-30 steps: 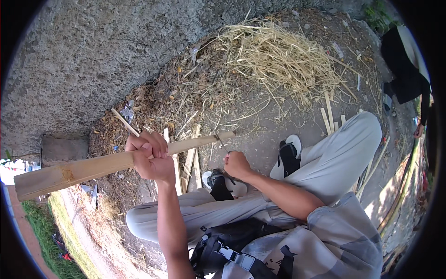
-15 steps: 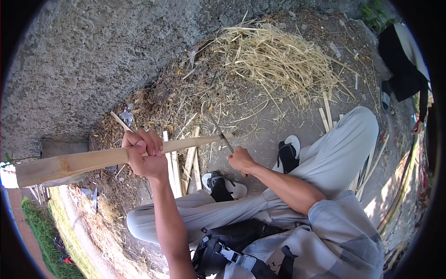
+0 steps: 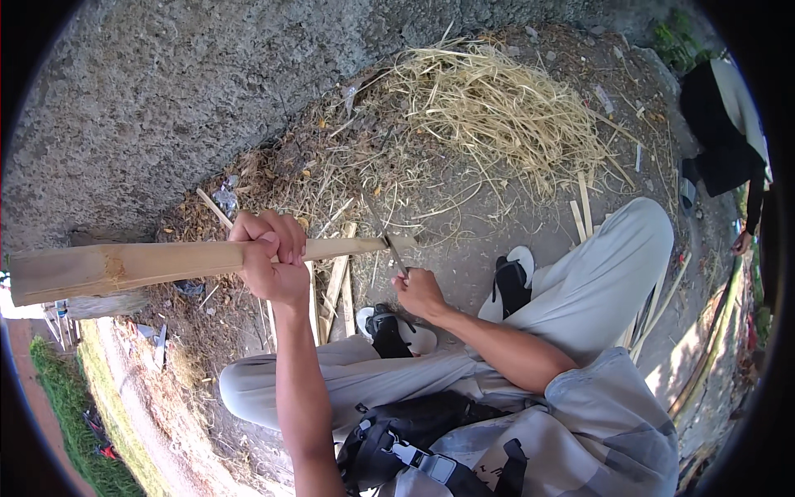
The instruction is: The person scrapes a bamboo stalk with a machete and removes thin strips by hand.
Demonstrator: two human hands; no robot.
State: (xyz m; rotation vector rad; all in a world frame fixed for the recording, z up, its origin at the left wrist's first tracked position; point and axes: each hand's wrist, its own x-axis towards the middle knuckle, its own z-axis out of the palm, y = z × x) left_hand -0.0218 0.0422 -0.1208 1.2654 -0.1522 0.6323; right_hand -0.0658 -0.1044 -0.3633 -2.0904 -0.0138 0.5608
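Observation:
My left hand (image 3: pixel 272 258) is closed around a long pale strip of split bamboo (image 3: pixel 166 263), held nearly level across the view. Its broad end reaches the left side and its narrow end points right. My right hand (image 3: pixel 421 292) grips a thin dark knife (image 3: pixel 377 217), whose handle is mostly hidden in the fingers. The blade crosses the bamboo near the narrow end and appears to touch it.
A heap of thin pale shavings (image 3: pixel 505 108) lies beyond my hands, near a rough grey wall (image 3: pixel 190 99). Cut strips (image 3: pixel 334 294) lie by my sandalled feet (image 3: pixel 389 331). A person in dark clothing (image 3: pixel 720 124) is at the far right.
The bamboo's broad end has risen and the strip lies more level. My left hand has shifted slightly right and up; my right hand and the knife have moved a little left along the strip.

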